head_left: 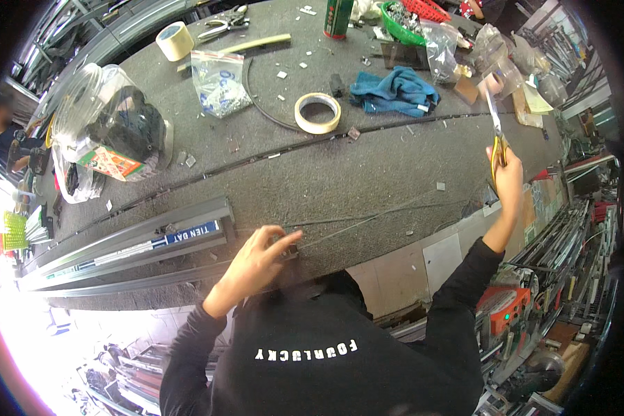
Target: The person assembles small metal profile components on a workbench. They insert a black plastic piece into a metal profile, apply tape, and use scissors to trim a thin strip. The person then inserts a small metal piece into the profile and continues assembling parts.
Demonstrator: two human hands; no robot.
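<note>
My right hand [508, 177] is raised at the right edge of the carpeted bench. Its fingers close round the yellow handles of a pair of scissors [495, 119], whose blades point away from me. My left hand [255, 258] hovers low over the near edge, slightly blurred, with its fingers curled. A small dark piece shows under the fingers, but what they hold is hidden. From beside this hand a thin dark strip [353, 220] runs right across the bench. To its left lie long grey metal profiles [224, 208], one with a blue and white label.
A roll of masking tape [317, 114], a blue cloth [395, 91] and a bag of small parts [220, 84] lie farther back. A big clear jar [111, 125] stands at left. Pliers [223, 23] and a green basket [401, 26] sit at the far side. Another person is at far left.
</note>
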